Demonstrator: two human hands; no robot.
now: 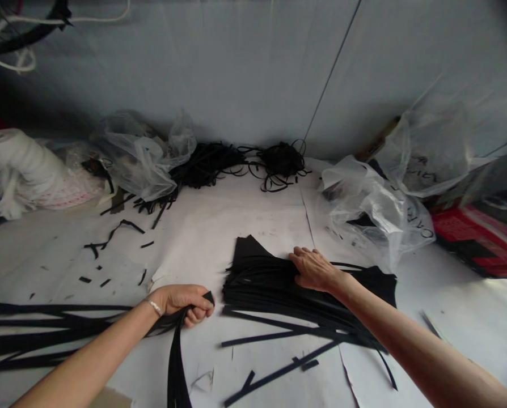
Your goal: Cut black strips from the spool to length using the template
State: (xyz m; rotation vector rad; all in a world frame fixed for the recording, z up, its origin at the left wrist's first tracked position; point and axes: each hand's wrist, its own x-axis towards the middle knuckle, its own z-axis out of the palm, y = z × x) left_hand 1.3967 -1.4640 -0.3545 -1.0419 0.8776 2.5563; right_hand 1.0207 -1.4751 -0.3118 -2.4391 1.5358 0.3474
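Observation:
My left hand (189, 303) is closed in a fist around a bundle of long black fabric strips (177, 357). Their ends poke out past the thumb, and the lengths hang down toward the near edge. More black strips (45, 331) lie flat at the left, passing behind my left forearm. On a stack of black fabric pieces (274, 283) rests my right hand (315, 269), its fingers curled over the upper edge. Its fingertips are partly hidden, so whether it grips a piece I cannot make out. Loose black strips (279, 374) lie in front of the stack.
Tangled black strips (211, 161) lie along the wall. Clear plastic bags (381, 204) stand back right, beside a red box (478, 238). At back left are another plastic bag (143, 153) and a white roll (24, 158). Small black scraps (104, 282) dot the white table surface.

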